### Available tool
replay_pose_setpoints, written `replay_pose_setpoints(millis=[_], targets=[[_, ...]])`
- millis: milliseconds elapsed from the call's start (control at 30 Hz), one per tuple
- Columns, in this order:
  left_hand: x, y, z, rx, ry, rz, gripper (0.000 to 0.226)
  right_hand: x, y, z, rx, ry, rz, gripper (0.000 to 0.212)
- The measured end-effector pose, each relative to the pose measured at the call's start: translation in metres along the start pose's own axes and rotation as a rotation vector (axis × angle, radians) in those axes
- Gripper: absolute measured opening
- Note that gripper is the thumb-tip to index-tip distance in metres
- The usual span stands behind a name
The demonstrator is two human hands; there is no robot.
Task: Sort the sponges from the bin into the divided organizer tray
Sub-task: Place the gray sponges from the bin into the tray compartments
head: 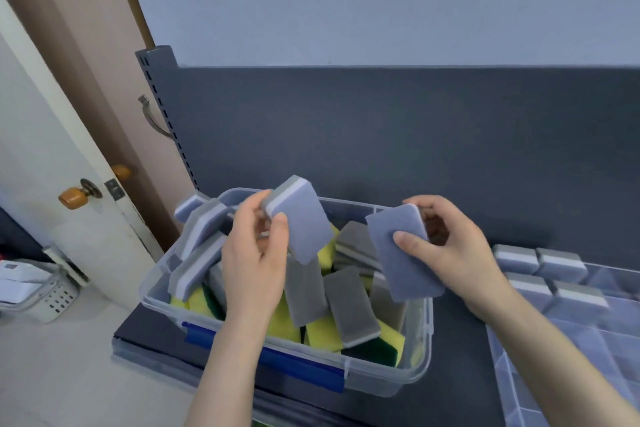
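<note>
A clear plastic bin (420, 350) with a blue latch sits on the dark table, holding several grey-and-lilac sponges and yellow-and-green sponges (322, 334). My left hand (254, 263) grips a lilac sponge (303, 222) lifted above the bin. Over the bin's right side, my right hand (450, 246) holds a second lilac sponge (398, 253), thumb pressed on its face. The clear divided organizer tray (519, 388) lies at the right, with several grey-and-lilac sponges (547, 274) standing in its far compartments.
A dark panel (381, 135) rises behind the table. At the left stand a white door with a brown knob (72, 198) and a white basket (41, 291) on the floor. The table's left edge runs just beside the bin.
</note>
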State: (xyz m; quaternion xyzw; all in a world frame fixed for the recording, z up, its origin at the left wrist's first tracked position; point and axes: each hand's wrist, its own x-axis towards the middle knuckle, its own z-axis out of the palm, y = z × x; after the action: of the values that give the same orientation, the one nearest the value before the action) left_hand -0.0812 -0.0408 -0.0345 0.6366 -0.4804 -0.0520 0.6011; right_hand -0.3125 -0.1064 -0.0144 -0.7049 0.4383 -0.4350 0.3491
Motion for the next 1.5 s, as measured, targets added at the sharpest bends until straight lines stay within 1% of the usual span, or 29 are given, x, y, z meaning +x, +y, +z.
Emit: replay_pose_setpoints(millis=[100,200,267,333,433,567,700,833,933,1067,1233,1367,1500], targets=[[0.003,0.014,0.011,-0.019,-0.028,0.044,0.031,-0.009,0.006,-0.011,0.182,0.097,0.090,0.026],[0.002,0.026,0.028,-0.021,-0.072,0.072,0.026,-0.016,0.012,-0.026,0.225,0.169,0.119,0.025],[-0.003,0.035,0.042,-0.015,-0.101,0.099,0.033,-0.020,0.017,-0.037,0.235,0.211,0.129,0.026],[-0.009,0.044,0.057,-0.008,-0.148,0.116,0.037,-0.025,0.022,-0.051,0.215,0.239,0.133,0.026],[-0.018,0.056,0.081,-0.018,-0.220,0.126,0.034,-0.033,0.030,-0.075,0.189,0.298,0.144,0.028],[-0.026,0.066,0.102,-0.072,-0.298,0.114,0.043,-0.043,0.038,-0.102,0.128,0.331,0.160,0.033],[-0.043,0.082,0.127,-0.142,-0.374,0.087,0.032,-0.057,0.047,-0.137,0.041,0.373,0.160,0.033],[-0.066,0.096,0.147,-0.247,-0.394,0.061,0.026,-0.072,0.059,-0.164,0.005,0.412,0.162,0.034],[-0.083,0.102,0.161,-0.282,-0.397,0.040,0.026,-0.083,0.071,-0.179,-0.009,0.424,0.177,0.034],[-0.103,0.101,0.176,-0.299,-0.393,0.000,0.037,-0.094,0.090,-0.190,-0.048,0.405,0.229,0.034],[-0.125,0.089,0.191,-0.278,-0.441,-0.063,0.052,-0.106,0.112,-0.195,-0.051,0.407,0.264,0.035],[-0.138,0.081,0.195,-0.253,-0.530,-0.069,0.048,-0.114,0.127,-0.195,-0.020,0.395,0.318,0.034],[-0.148,0.075,0.198,-0.196,-0.548,-0.072,0.041,-0.121,0.139,-0.193,0.019,0.394,0.341,0.036]])
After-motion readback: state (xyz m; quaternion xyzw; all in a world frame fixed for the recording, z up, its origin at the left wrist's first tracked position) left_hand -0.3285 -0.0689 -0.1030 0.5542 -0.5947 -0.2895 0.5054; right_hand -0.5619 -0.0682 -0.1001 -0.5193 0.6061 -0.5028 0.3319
